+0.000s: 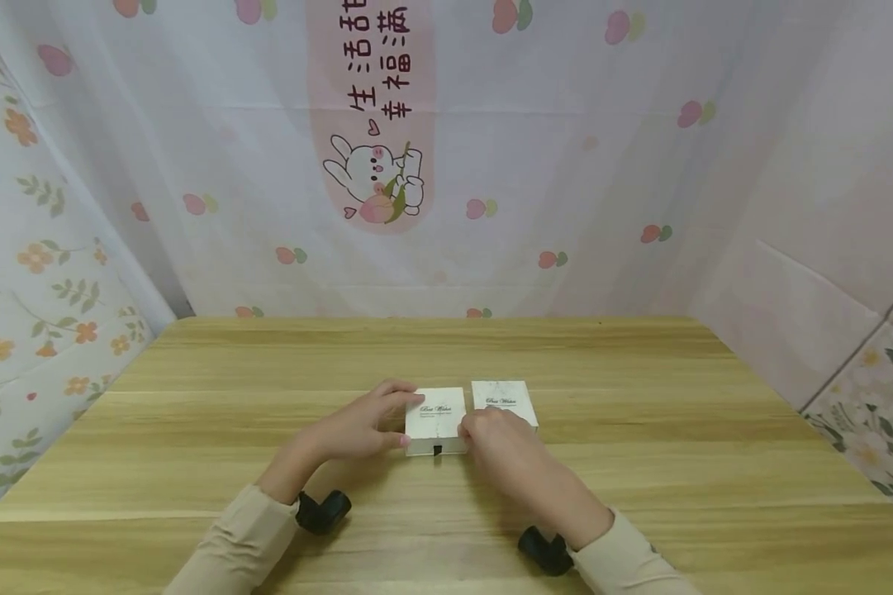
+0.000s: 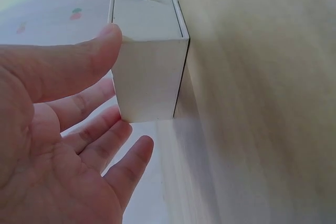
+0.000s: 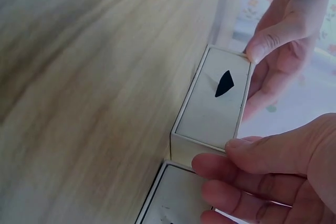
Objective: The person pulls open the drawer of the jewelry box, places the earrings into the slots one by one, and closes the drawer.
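A small white drawer-style gift box (image 1: 435, 413) with "Best Wishes" printed on its lid lies flat on the table, a black pull tab (image 1: 437, 450) on its front. My left hand (image 1: 360, 421) holds its left end, thumb at the front corner and index finger over the lid near the back. In the left wrist view, the other fingers of that hand (image 2: 79, 145) spread loosely by the box's end. At the right front corner, my right hand (image 1: 509, 450) pinches the box between thumb and index finger. A matching white box (image 1: 501, 392) stands just to the right, partly hidden by that hand.
The wooden table (image 1: 268, 355) reaches back to a printed curtain (image 1: 491, 165). Floral cloth (image 1: 37, 289) hangs at the left side, and more stands at the right. Each wrist wears a black camera mount (image 1: 323, 512).
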`<state>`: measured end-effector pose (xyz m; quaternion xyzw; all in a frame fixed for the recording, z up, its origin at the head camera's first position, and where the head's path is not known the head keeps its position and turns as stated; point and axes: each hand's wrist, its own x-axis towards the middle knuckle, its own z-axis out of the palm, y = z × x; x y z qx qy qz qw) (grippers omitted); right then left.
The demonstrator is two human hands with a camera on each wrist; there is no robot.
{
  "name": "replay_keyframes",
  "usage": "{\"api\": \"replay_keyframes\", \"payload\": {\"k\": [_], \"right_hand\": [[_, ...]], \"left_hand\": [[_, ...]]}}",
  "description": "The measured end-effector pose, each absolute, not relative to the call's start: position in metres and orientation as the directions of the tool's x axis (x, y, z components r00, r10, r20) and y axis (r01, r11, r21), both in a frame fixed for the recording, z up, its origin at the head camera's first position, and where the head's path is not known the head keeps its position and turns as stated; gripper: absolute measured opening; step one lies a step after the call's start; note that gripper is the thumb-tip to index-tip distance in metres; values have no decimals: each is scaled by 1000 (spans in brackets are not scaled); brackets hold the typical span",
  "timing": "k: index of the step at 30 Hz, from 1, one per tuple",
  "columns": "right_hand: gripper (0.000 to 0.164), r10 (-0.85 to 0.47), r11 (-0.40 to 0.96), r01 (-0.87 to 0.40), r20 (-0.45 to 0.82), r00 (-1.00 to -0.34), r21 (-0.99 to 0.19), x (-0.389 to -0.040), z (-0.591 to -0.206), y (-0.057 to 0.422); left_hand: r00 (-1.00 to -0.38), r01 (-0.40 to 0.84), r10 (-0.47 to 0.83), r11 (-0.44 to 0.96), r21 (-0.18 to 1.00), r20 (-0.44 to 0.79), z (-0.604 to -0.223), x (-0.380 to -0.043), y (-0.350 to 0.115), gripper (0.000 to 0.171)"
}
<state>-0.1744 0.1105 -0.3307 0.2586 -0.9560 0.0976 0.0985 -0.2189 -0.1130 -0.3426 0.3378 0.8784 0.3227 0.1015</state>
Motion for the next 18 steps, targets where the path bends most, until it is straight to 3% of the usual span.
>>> {"api": "replay_keyframes", "payload": {"k": [18], "right_hand": [[20,-422,851,-459,188,-887,-254,-178,-328,116]], "left_hand": [[-759,504,651,560,658,27,-343,-227,-109,58]]}}
